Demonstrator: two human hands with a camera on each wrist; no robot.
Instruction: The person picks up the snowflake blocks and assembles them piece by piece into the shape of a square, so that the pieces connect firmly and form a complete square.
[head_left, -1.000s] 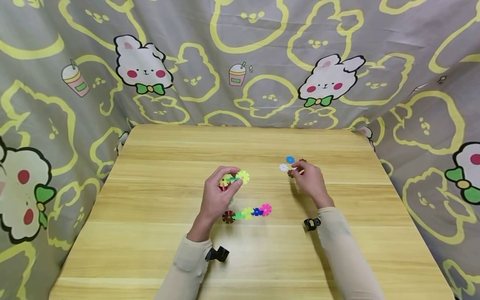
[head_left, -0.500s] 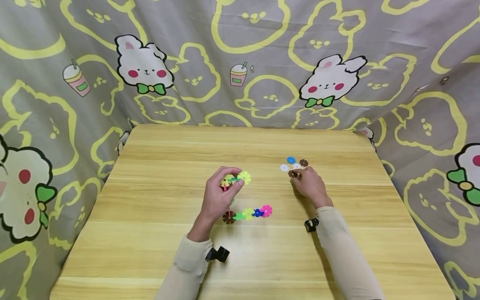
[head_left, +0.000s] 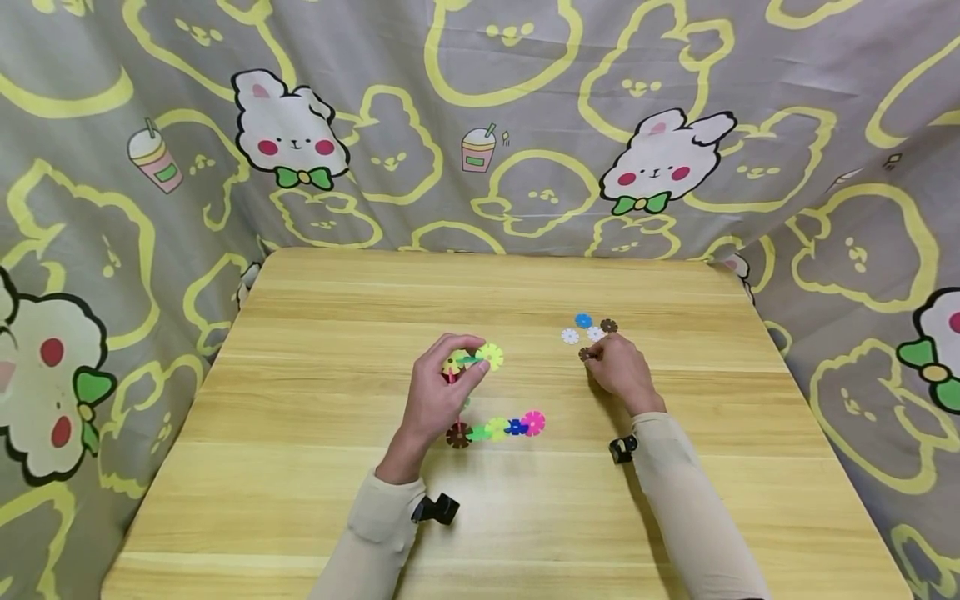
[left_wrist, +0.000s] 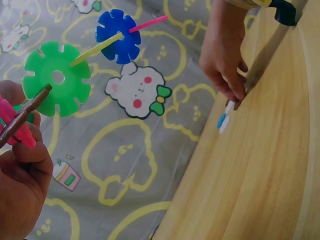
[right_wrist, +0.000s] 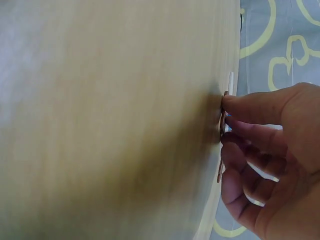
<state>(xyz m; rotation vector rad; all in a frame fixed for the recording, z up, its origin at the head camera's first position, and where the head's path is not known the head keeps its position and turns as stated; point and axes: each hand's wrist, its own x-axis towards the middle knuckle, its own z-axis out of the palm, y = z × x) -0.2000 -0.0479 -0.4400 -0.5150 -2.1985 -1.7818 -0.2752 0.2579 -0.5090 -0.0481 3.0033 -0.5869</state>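
My left hand pinches a chain of notched plastic snowflake discs near its yellow disc. The chain's lower arm runs right from a brown disc to a pink disc. A green disc and a blue disc show large in the left wrist view; my palm and fingers hide part of the chain. At the loose discs on the right, my right hand pinches a brown snowflake disc between thumb and fingers, low at the tabletop. Another brown edge shows beneath those fingers.
Beyond my right hand lie two white discs, one left of the other, with a blue disc and a brown disc. The wooden table meets a patterned curtain at its back and sides.
My right hand has drawn back slightly from the white discs, and the brown disc at its fingertips has shifted slightly toward me. The left hand keeps its hold on the chain, almost still.
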